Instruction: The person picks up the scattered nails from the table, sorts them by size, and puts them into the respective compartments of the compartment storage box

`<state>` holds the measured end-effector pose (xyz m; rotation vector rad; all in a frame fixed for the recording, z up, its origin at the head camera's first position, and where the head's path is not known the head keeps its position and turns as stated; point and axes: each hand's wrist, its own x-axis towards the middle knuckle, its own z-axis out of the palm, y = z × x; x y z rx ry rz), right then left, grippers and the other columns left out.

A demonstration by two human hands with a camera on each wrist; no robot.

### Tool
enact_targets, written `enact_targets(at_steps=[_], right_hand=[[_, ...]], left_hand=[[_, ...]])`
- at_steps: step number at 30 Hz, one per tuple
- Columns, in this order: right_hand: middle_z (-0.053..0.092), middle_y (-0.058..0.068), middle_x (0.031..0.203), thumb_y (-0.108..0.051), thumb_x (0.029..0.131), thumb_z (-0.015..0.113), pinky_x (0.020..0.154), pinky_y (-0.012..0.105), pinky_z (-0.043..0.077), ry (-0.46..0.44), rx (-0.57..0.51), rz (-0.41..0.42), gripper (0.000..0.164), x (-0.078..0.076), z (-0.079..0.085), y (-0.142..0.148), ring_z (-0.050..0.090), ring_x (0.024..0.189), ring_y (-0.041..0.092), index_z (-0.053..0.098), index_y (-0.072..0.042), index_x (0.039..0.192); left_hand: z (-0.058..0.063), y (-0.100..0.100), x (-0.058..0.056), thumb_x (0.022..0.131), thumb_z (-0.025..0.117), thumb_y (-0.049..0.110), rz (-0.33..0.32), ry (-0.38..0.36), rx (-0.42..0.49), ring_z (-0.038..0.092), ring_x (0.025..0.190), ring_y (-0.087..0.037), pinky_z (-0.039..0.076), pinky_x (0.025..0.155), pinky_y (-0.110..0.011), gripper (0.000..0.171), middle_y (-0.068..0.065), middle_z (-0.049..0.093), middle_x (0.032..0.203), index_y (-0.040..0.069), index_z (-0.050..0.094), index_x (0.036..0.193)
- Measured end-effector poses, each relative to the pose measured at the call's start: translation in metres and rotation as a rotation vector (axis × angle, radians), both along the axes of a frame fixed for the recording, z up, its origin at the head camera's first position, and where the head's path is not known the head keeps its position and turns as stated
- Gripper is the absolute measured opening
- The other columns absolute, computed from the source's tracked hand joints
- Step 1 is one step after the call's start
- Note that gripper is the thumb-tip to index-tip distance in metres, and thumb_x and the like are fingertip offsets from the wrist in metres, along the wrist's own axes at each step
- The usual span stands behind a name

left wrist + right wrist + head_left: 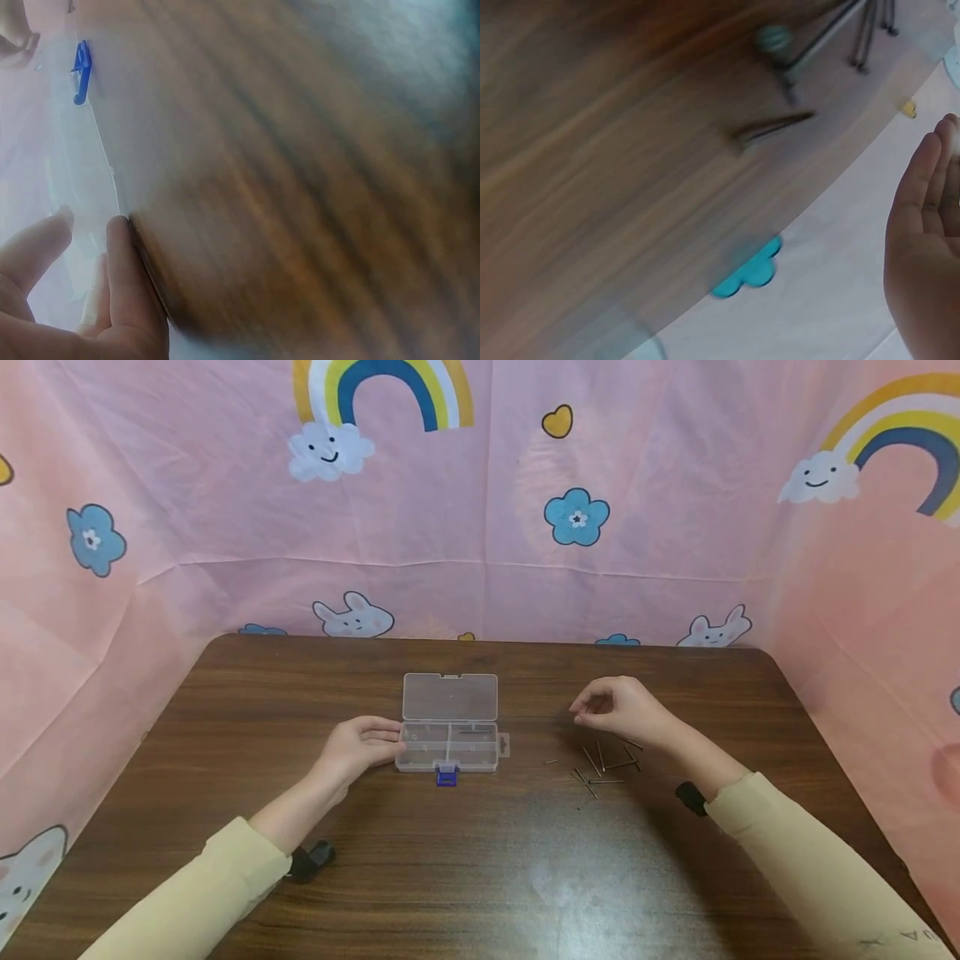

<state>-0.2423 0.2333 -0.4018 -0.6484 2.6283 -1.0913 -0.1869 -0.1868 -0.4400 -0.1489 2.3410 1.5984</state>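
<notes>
A clear plastic compartment box point(424, 768) lies with its lid point(450, 697) raised at the back and a blue latch point(447, 777) at the front. My left hand point(356, 748) holds the box's left end, thumb and fingers at its edge; the left wrist view shows these fingers point(129, 277) close up. A thin nail point(476, 731) lies in the back right compartment. My right hand point(626, 710) hovers just behind loose nails point(592, 762), fingers loosely bent, with nothing visible between them. In the right wrist view, one nail point(774, 129) lies apart from the others.
The brown wooden table point(300, 677) has pink patterned cloth point(525, 527) behind it and on both sides. A short pin-like piece point(551, 762) rests between the box and the nails. A hanging tab point(505, 745) sticks out from the box's right end.
</notes>
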Motion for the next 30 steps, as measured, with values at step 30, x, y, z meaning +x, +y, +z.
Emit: enact_targets(at_steps=[30], right_hand=[[0.081, 0.008, 0.096, -0.004, 0.093, 0.08, 0.07, 0.02, 0.058, -0.034, 0.114, -0.055, 0.009, 0.017, -0.021, 0.076, 0.07, 0.081, 0.006, 0.079, -0.003, 0.103]], left_hand=[[-0.004, 0.001, -0.001, 0.097, 0.077, 0.017, 0.008, 0.003, -0.016, 0.073, 0.107, -0.009, 0.055, 0.086, -0.015, 0.05, -0.024, 0.071, 0.135, -0.005, 0.062, 0.139]])
